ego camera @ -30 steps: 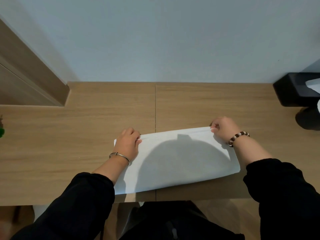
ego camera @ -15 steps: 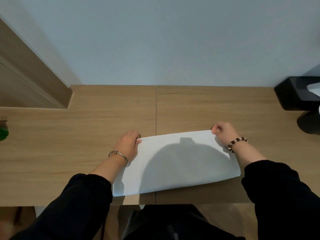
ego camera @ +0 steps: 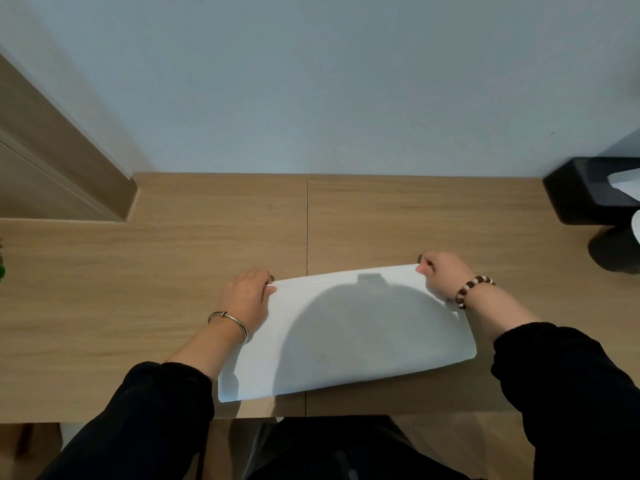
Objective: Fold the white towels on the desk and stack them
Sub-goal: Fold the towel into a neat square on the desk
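Towel [ego camera: 346,334] lies flat on the desk [ego camera: 138,289] by its front edge. It looks light, thin and limp, so probably best taken at the corners. Left hand [ego camera: 246,299] and right hand [ego camera: 441,275] each pinch a far corner. Versus one second ago: same pinches, far edge seemingly drawn slightly nearer the person.

- Furnished indoor room, domestic or hotel-type; cannot tell which.
- Light wood-grain desk [ego camera: 156,306] set flush against plain pale wall [ego camera: 311,81], seam down the middle.
- Matching wood panelling [ego camera: 52,161] at left corner.
- Black tissue box [ego camera: 581,195] at far right, white tissue [ego camera: 627,177] protruding.
- Wood-look floor [ego camera: 457,441] below desk edge.
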### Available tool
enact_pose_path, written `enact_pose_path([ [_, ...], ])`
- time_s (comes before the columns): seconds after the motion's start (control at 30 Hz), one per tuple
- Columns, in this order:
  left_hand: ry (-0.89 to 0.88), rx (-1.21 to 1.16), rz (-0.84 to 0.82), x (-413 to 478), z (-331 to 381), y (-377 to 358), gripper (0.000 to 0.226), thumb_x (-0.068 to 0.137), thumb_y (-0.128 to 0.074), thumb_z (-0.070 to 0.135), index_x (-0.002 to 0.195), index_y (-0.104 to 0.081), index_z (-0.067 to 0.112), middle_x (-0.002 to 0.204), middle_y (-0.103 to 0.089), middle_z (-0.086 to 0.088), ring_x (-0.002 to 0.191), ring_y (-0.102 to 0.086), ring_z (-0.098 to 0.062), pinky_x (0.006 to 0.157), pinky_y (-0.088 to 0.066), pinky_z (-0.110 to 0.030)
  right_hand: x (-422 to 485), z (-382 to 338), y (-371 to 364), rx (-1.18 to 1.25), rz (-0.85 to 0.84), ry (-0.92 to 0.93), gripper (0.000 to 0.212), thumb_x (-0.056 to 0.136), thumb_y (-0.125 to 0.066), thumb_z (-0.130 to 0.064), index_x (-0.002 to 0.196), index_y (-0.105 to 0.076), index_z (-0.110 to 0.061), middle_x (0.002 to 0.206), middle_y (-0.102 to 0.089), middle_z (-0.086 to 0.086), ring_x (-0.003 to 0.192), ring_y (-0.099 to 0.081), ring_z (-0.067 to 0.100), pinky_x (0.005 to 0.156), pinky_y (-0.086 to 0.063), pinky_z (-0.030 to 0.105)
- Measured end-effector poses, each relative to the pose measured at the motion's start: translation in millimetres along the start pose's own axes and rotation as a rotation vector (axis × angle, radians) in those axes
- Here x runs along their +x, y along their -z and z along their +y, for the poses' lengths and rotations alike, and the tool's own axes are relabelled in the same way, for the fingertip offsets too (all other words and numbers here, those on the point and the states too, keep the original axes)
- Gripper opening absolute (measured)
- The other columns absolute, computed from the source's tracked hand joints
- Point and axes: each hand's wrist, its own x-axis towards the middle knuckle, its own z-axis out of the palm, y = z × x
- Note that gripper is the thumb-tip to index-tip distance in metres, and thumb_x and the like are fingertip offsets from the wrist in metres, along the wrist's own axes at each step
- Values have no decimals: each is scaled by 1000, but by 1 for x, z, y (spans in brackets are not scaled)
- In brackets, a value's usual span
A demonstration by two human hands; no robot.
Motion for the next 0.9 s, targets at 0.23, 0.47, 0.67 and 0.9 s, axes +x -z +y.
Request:
enact_pose_path([
  [0.23,-177,238,41,-2,0,11,25,64,-84,5,65,-59,6,44,-52,-4,30,-46,-23,44,-10,-14,14,-9,2,-132,-7,-65,29,101,-37,-17,102,-65,-11,97,-65,11,92,-59,32,71,-47,32],
  [0.47,211,355,-170,1,-5,4,37,98,-32,47,100,-62,25,89,-67,-1,84,-62,-27,58,-30,-29,20,-19,-9,-266,59,-136,32,101,-34,-19,106,-63,-6,104,-65,20,94,-61,33,67,-38,29],
  [0.67,-343,341,63,7,46,-2,48,60,-83,14,105,-68,17,107,-65,-12,106,-53,-31,81,-47,-48,21,-27,-14,-324,100,-146,29,97,-35,-11,102,-63,-7,106,-65,19,96,-61,33,69,-37,31],
  [0.9,-462,381,-417,-6,54,-42,61,95,-13,52,143,21,37,144,34,10,141,26,-21,106,14,-61,18,-18,-10,-195,194,-111,29,102,-29,-20,105,-53,-4,100,-63,25,90,-57,39,64,-33,34],
])
